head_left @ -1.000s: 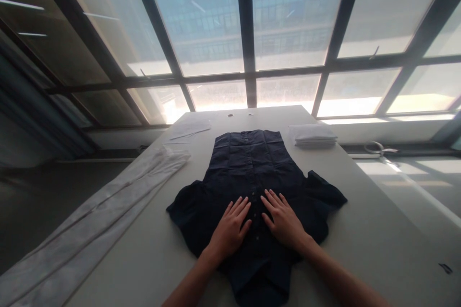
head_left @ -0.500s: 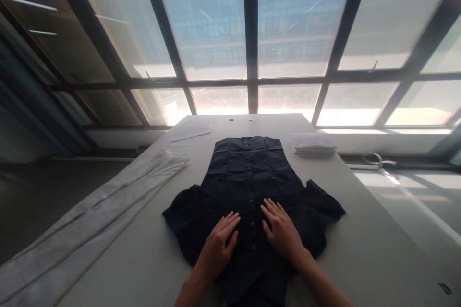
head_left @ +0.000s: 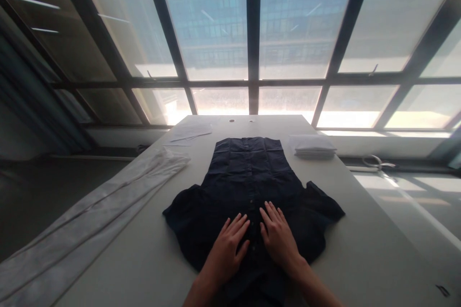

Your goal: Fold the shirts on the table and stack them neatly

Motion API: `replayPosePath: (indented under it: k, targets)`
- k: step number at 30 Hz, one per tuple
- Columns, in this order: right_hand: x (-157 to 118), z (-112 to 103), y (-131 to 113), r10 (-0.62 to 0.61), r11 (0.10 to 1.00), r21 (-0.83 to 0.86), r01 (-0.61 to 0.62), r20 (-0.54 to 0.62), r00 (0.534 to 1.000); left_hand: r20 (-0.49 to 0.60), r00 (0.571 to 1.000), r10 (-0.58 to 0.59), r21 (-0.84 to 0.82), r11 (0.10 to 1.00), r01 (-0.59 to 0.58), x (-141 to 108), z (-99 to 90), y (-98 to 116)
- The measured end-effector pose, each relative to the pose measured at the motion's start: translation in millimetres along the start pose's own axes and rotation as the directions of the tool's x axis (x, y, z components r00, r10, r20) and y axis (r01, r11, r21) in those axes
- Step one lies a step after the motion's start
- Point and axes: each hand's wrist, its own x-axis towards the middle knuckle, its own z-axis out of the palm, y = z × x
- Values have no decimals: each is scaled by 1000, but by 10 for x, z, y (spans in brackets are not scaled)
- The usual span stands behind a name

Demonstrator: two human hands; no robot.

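- L hand (head_left: 227,245) flat on shirt (head_left: 250,175), fingers out, nothing gripped
- R hand (head_left: 278,236) same, across btn row (head_left: 251,201)
- Wht stack (head_left: 312,147) on tbl (head_left: 363,240), R side

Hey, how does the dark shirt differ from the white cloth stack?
The dark shirt is navy; the white cloth stack is white. The shirt lies spread out, while the stack is folded in layers. The left hand and right hand are over the shirt, not the stack. Both rest on the table.
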Motion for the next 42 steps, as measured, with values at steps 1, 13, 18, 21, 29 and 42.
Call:
replayPosePath:
  k: [1, 13, 18, 21, 29, 42]
  targets:
    - [-9, 7, -18, 5, 1000, 5, -5, 6, 1000, 6, 1000, 0, 6, 1000, 0, -2, 3, -3]
    - [27, -80, -52, 19, 1000, 21, -20, 57, 998, 0, 1000, 15, 34, 999, -15, -38, 24, -82]
    - [129, -212, -149, 38, 997, 61, -42, 73, 997, 7, 1000, 29, 90, 995, -29, -33, 67, -94]
    - [125, -135, -250, -31, 998, 62, 26, 83, 996, -7, 1000, 13, 157, 987, -12, -31, 127, -55]
    - [-26, 142, -366, -118, 992, -37, 125, 144, 982, -18, 1000, 22, 314, 949, -16, -69, 179, 56]
    - [2, 91, -338, -36, 999, -3, 37, 129, 991, -43, 999, -33, 242, 969, 43, -76, 207, 3]
